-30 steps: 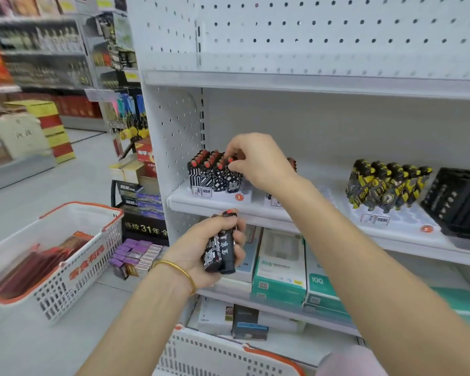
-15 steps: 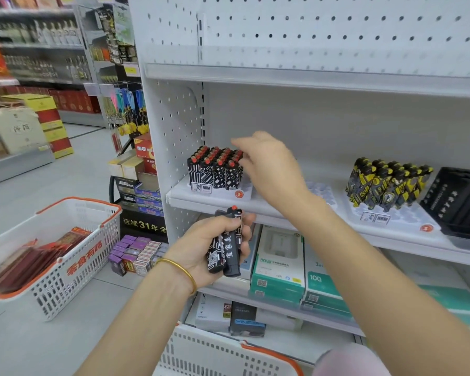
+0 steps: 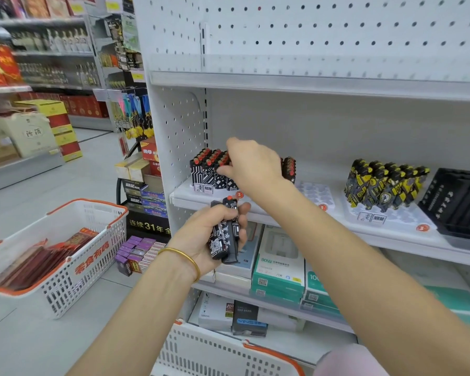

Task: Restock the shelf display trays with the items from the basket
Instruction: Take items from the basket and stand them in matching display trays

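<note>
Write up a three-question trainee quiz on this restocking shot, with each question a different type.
1. True or false: the left grip holds a bundle of black lighters.
2. Fill in: the right grip reaches the shelved lighters, whose tops are ____.
3. The yellow-and-black lighters stand:
A) on the same shelf, to the right of the right grip
B) in the floor basket
C) on the shelf below

Key: 1 true; 2 red; 3 A.
</note>
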A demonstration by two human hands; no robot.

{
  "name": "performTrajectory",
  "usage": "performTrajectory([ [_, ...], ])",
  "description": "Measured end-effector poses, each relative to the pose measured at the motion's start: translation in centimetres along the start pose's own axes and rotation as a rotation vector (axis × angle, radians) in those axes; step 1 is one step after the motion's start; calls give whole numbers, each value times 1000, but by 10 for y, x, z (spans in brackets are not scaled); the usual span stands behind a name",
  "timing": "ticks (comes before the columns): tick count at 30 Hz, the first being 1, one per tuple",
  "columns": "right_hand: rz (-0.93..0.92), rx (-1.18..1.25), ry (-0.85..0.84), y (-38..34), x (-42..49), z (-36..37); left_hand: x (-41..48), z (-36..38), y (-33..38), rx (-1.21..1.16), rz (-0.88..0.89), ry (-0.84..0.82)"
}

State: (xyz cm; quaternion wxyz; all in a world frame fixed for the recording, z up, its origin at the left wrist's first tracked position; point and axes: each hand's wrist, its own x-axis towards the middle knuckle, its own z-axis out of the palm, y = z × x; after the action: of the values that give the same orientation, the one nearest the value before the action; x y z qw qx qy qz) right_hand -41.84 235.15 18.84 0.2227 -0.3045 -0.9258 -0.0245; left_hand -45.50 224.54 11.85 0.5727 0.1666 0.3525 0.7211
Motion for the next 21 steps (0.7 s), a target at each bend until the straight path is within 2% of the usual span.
performTrajectory([
  [4,78,36,-41,-4,9,-1,5,4,8,76,141,25],
  [7,98,52,-54,-5,11,-4,10,6,10,150,130,74],
  [12,118,121,48,-2,15,-19,12,6,12,187,100,110],
  [14,102,163,48,5,17,-26,11,4,13,145,95,107],
  [17,17,215,-67,14,11,-30,8,1,12,81,93,84],
  [21,-107,197,1,20,7,-20,6,-2,10,18,95,50],
])
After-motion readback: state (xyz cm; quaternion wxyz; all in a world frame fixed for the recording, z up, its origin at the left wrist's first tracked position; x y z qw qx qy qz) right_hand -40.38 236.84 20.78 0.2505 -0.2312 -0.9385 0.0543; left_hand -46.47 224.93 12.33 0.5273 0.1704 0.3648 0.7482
